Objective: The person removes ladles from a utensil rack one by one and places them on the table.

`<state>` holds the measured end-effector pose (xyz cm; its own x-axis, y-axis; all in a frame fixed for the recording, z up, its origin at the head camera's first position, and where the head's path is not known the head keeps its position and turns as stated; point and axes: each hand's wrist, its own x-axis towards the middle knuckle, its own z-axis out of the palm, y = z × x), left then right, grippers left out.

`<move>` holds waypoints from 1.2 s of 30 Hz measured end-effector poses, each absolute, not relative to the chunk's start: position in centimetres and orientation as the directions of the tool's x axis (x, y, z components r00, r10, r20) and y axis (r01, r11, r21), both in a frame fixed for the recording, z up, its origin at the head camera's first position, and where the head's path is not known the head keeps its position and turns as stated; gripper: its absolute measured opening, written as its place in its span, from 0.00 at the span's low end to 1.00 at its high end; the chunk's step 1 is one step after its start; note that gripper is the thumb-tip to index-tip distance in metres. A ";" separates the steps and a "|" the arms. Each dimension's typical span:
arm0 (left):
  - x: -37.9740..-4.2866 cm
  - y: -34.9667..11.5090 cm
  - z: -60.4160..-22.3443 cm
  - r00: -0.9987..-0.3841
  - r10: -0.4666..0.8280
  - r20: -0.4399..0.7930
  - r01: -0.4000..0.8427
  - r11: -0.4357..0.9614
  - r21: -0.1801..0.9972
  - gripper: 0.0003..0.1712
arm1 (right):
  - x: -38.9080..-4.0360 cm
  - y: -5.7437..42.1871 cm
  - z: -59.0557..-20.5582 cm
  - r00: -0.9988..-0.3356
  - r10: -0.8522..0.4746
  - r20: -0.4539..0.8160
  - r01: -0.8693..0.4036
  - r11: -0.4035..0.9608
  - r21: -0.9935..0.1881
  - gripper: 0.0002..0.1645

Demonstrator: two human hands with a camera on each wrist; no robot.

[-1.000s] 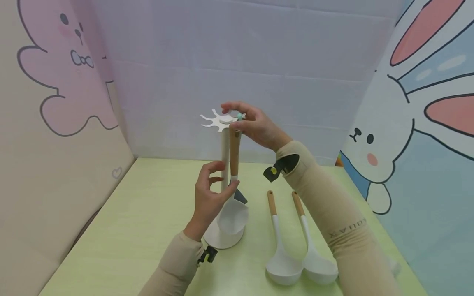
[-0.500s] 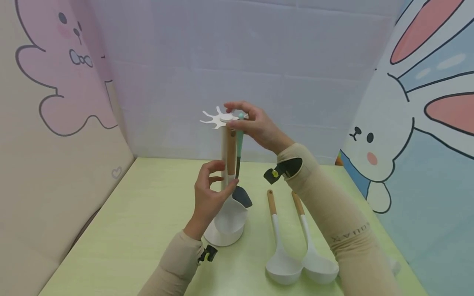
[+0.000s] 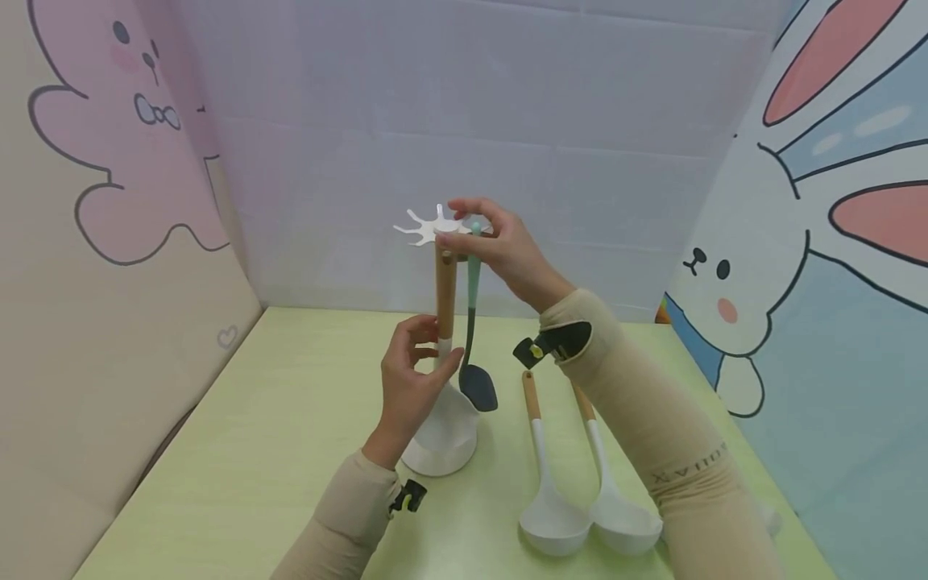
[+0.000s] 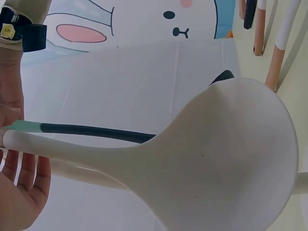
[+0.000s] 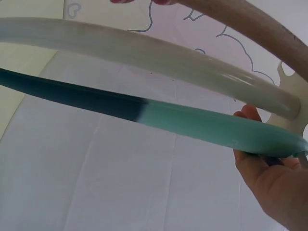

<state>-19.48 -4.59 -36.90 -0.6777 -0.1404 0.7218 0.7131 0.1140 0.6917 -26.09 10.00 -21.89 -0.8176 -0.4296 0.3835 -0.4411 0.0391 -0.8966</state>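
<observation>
A white ladle [image 3: 441, 419] with a wooden handle [image 3: 445, 298] stands upright against a white utensil stand, whose top has curved hooks [image 3: 416, 229]. My left hand [image 3: 412, 395] curves its fingers and thumb round the ladle's white neck. At the handle's top, my right hand [image 3: 507, 246] pinches with the thumb in front, its other fingers spread above the hooks. The ladle's bowl [image 4: 226, 159] fills much of the left wrist view. A spatula [image 3: 478, 387] with a green handle [image 5: 207, 125] and dark blade hangs at the stand's right, close by my right hand.
Two more white ladles [image 3: 554, 519] [image 3: 625, 519] with wooden handles lie on the pale green table [image 3: 290, 403], to the right. Another white thing [image 3: 770, 519] is partly hidden behind my right sleeve. Walls printed with cartoon animals [image 3: 725, 274] close in the sides.
The ladle's handle has shifted left, in front of the stand's post. The hooks have turned, and the green-handled spatula has swung right, out from behind the ladle. My left hand has hardly moved.
</observation>
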 end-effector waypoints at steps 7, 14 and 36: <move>-19.9 -4.7 -37.2 -0.695 -0.173 0.698 0.692 0.105 0.714 0.25 | -25.7 9.5 -21.7 -0.839 -0.385 0.385 -0.441 0.066 -0.895 0.32; -20.0 -4.9 -37.3 -0.705 -0.191 0.683 0.675 0.114 0.729 0.22 | -25.7 9.2 -21.7 -0.866 -0.334 0.373 -0.433 0.128 -0.892 0.33; -20.3 -5.6 -37.7 -0.724 -0.128 0.678 0.666 0.130 0.735 0.20 | -25.0 9.2 -20.0 -0.891 -0.343 0.298 -0.451 0.584 -0.675 0.40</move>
<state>-20.29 -5.62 -37.66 -0.7238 -0.1278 0.6781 0.6657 0.1296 0.7349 -24.98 9.21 -20.04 -0.8908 -0.3431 0.2981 -0.4508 0.5836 -0.6754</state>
